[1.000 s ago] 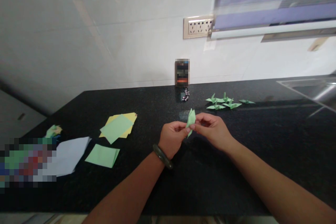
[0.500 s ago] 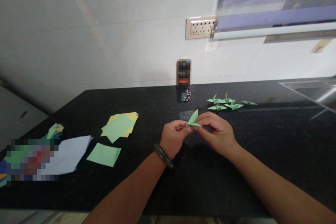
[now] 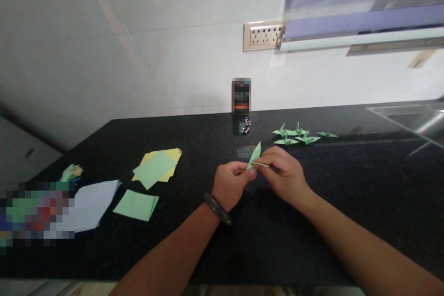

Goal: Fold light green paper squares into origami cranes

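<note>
Between my two hands is a small piece of folded green paper (image 3: 255,155), with one pointed flap standing up and a thin one sticking out to the right. My left hand (image 3: 231,182), a dark bangle on its wrist, pinches the paper's lower left part between thumb and fingers. From the other side my right hand (image 3: 282,169) pinches the thin flap at its fingertips. The fingers hide part of the paper. Beyond my right hand lie several folded green paper cranes (image 3: 287,141) on the black countertop (image 3: 194,249).
To the left are a stack of green and yellow paper squares (image 3: 156,169), a folded green sheet (image 3: 136,204) and white paper (image 3: 95,206). A blurred-out phone-like object (image 3: 241,97) leans on the wall, a beaded strap (image 3: 246,126) below it. A sink edge (image 3: 398,122) is far right.
My right hand has shifted slightly, and the right flap of the folded paper now shows as a thinner edge. The upright flap looks narrower. The view has moved a little.
</note>
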The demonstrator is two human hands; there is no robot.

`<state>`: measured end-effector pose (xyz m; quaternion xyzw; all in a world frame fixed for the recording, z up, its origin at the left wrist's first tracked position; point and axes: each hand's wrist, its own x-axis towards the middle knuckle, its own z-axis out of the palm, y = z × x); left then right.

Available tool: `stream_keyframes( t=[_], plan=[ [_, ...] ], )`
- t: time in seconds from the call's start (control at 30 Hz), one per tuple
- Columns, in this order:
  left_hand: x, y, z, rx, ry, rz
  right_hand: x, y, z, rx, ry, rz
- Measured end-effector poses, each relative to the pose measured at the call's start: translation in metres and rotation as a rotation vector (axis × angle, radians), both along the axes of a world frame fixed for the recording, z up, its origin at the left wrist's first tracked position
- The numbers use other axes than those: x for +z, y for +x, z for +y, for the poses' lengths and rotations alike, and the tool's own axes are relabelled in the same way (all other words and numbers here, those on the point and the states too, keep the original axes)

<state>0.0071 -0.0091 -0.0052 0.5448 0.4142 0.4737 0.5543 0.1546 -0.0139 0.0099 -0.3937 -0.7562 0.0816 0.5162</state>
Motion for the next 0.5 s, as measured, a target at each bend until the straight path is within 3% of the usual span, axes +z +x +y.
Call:
stream_keyframes(
  t=[0.17, 0.33, 0.5],
  plan=[
    [0.0059, 0.0006, -0.0030, 0.015, -0.022, -0.031, 0.0001, 0.0010, -0.0027, -0.010, 0.223, -0.191],
    [0.0088, 0.0014, -0.0028, 0.064, -0.063, -0.062, -0.0007, -0.0003, -0.0036, -0.012, 0.275, -0.306],
    [0.0080, -0.0002, -0.0009, 0.003, -0.152, -0.192, -0.0023, -0.0002, -0.0027, 0.051, 0.227, -0.325]
  ],
)
